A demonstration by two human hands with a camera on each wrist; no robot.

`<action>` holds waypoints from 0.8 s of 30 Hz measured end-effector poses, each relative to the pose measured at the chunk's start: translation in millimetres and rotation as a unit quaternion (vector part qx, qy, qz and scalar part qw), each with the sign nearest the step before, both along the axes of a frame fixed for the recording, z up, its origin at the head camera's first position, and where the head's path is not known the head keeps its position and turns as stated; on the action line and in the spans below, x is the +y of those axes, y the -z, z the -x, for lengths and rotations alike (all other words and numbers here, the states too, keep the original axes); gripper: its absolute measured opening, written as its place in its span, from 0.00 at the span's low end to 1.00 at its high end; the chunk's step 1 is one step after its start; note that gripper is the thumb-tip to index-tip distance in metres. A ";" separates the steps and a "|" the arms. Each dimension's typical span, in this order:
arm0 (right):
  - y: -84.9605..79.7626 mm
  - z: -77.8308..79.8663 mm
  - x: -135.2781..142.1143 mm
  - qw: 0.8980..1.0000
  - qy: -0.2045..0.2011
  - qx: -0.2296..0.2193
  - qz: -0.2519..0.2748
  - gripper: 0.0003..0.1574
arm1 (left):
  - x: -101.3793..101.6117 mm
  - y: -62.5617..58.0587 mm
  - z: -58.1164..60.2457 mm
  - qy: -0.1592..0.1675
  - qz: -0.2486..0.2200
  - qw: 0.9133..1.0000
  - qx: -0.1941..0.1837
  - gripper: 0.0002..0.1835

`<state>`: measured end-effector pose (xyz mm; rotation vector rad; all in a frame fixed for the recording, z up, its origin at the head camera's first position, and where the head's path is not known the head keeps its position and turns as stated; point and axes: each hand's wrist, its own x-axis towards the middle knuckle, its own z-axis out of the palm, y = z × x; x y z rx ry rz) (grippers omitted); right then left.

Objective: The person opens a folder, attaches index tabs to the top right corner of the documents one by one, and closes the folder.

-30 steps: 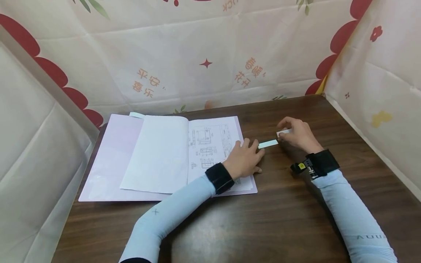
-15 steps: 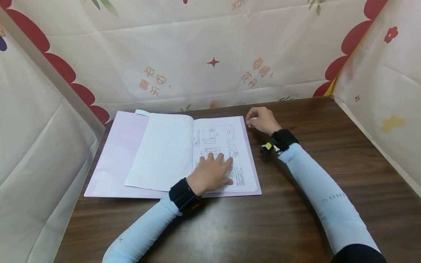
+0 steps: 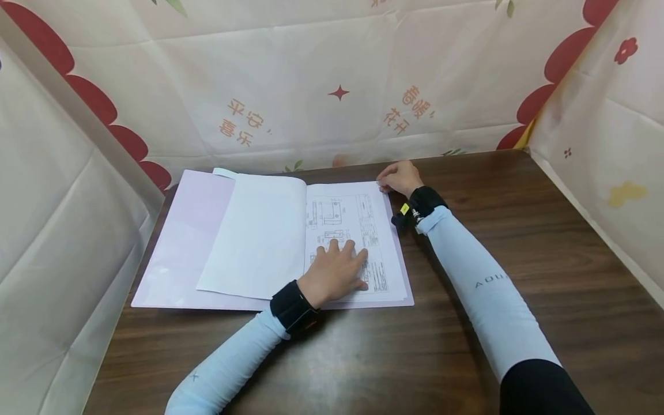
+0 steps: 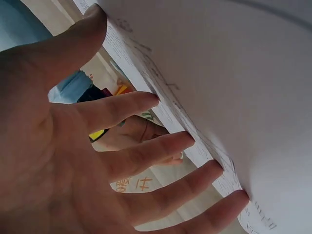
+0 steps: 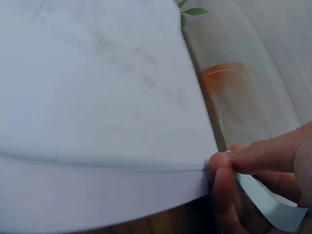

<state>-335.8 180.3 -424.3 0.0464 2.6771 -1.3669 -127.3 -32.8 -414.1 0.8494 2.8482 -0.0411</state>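
Observation:
A lilac folder (image 3: 171, 253) lies open on the table with bound white pages. Its right-hand page (image 3: 337, 196) carries printed technical drawings. My left hand (image 3: 334, 274) lies spread on the lower part of that page, fingertips against the paper, as the left wrist view also shows. At the page's top right corner is my right hand (image 3: 399, 177), fingertips right at the edge. In the right wrist view, thumb and fingers pinch together there, with a pale paper strip (image 5: 270, 207) in the hand, its loose end curving toward the palm. The fingers hide the strip's other end.
A blank white page (image 3: 254, 236) is turned to the left, and a pale tab (image 3: 224, 172) sticks out above it. The dark wooden table (image 3: 415, 357) ends at a patterned cloth backdrop (image 3: 311, 86), with cloth walls at both sides.
My right hand has moved left from the table to the page corner. My left hand has shifted down and left onto the page. The strip seen on the table earlier no longer shows there.

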 end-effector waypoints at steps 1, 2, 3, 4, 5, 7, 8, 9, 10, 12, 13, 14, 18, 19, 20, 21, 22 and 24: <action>-0.5 0.6 -0.9 1.000 0.001 -0.002 0.002 0.15 | 0.1 0.0 0.1 -0.001 0.002 1.000 0.000 0.39; -1.0 1.3 -1.9 1.000 0.003 -0.005 0.004 0.15 | 0.3 0.0 0.3 0.000 0.004 1.000 0.000 0.39; -1.6 1.3 -3.2 1.000 0.006 -0.009 0.009 0.15 | 0.5 0.0 0.4 0.000 0.006 1.000 0.000 0.39; -1.9 1.6 -4.4 1.000 0.008 -0.014 0.014 0.15 | 0.7 0.3 0.5 0.001 0.007 1.000 0.000 0.39; -2.3 1.9 -5.6 1.000 0.009 -0.017 0.017 0.15 | 0.9 0.4 0.6 0.001 0.009 1.000 0.000 0.39; -3.0 1.9 -7.6 0.999 0.014 -0.027 0.025 0.14 | 1.1 0.7 0.6 0.001 0.011 1.000 -0.001 0.39; -3.1 1.8 -8.5 0.999 0.015 -0.033 0.029 0.14 | 1.2 1.0 0.7 0.001 0.012 1.000 -0.001 0.39; -3.1 1.6 -9.1 0.999 0.018 -0.037 0.033 0.14 | 1.3 1.3 0.7 0.001 0.012 1.000 -0.002 0.39; -3.2 1.5 -9.6 0.998 0.018 -0.041 0.035 0.14 | 1.5 1.6 0.7 0.000 0.013 1.000 -0.002 0.40; -3.1 1.5 -10.1 0.998 0.024 -0.046 0.041 0.14 | 1.5 2.2 0.8 0.000 0.012 1.000 -0.003 0.40; -3.1 1.6 -10.4 0.998 0.026 -0.048 0.042 0.14 | 1.4 2.5 0.9 0.001 0.011 1.000 -0.002 0.40; -3.0 1.8 -10.7 0.997 0.029 -0.049 0.043 0.14 | 1.3 2.8 1.0 0.001 0.011 1.000 -0.002 0.40; -3.1 3.5 -11.7 0.997 0.034 -0.052 0.037 0.14 | 0.7 3.4 1.4 0.003 0.008 1.000 0.003 0.40; -3.3 4.0 -11.9 0.998 0.034 -0.052 0.032 0.14 | 0.5 3.3 1.4 0.004 0.008 1.000 0.004 0.40; -3.2 5.0 -12.2 0.998 0.034 -0.054 0.028 0.14 | 0.4 3.2 1.4 0.004 0.007 1.000 0.005 0.40; -3.4 5.2 -12.5 0.998 0.034 -0.054 0.023 0.15 | 0.2 3.0 1.3 0.004 0.007 1.000 0.006 0.40; -3.7 5.5 -12.8 0.998 0.034 -0.054 0.017 0.14 | 0.0 2.8 1.3 0.005 0.007 1.000 0.006 0.39; -4.2 5.8 -13.8 0.998 0.035 -0.054 0.008 0.14 | -0.2 2.9 1.4 0.004 0.007 1.000 0.007 0.40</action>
